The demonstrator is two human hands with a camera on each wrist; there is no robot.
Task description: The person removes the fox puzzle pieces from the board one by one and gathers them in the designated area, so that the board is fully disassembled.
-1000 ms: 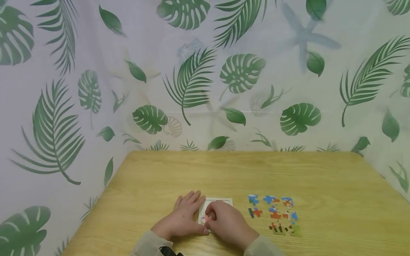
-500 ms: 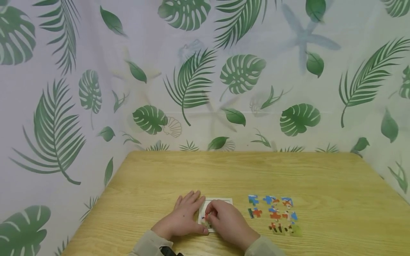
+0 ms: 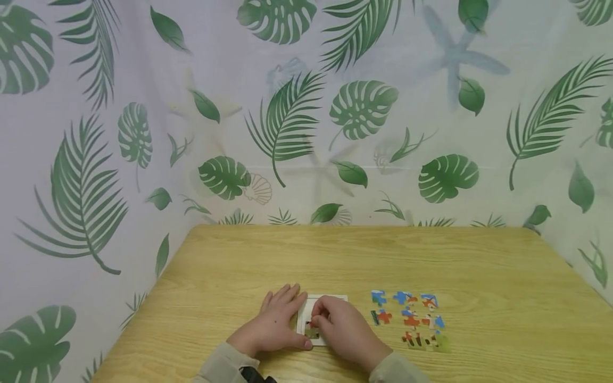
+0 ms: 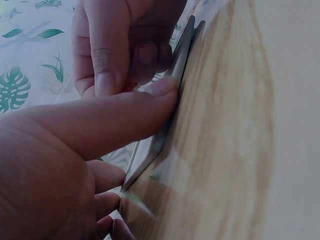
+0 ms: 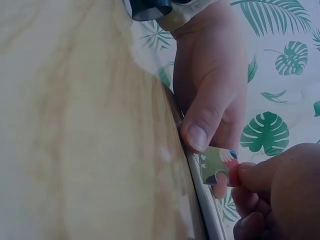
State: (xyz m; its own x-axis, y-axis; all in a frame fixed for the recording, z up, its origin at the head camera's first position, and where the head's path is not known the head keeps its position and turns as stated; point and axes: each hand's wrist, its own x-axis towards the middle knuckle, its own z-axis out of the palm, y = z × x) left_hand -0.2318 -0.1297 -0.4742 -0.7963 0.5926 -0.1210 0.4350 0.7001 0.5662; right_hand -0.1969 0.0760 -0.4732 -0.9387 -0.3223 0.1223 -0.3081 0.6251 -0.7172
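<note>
A small white puzzle tray (image 3: 335,297) lies on the table before me. My left hand (image 3: 274,323) rests at its left side with fingers spread, the thumb touching the tray's near edge. In my right hand (image 3: 348,331), thumb and forefinger pinch a puzzle piece (image 5: 216,164), green with red and dark patches. The right wrist view shows this piece upright at the tray's rim (image 5: 197,185), close to the left thumb. In the left wrist view, the left thumb (image 4: 125,115) lies over the tray's edge and hides most of the piece.
Right of the tray, several loose puzzle pieces lie in rough rows, among them a blue piece (image 3: 378,297), a red one (image 3: 384,317) and a green one (image 3: 441,343). A leaf-print cloth (image 3: 306,117) hangs behind the wooden table (image 3: 239,260).
The right hand has shifted slightly right and turned the puzzle piece, so more of its green printed face shows at the tray's lower left. The left hand stays put.
</note>
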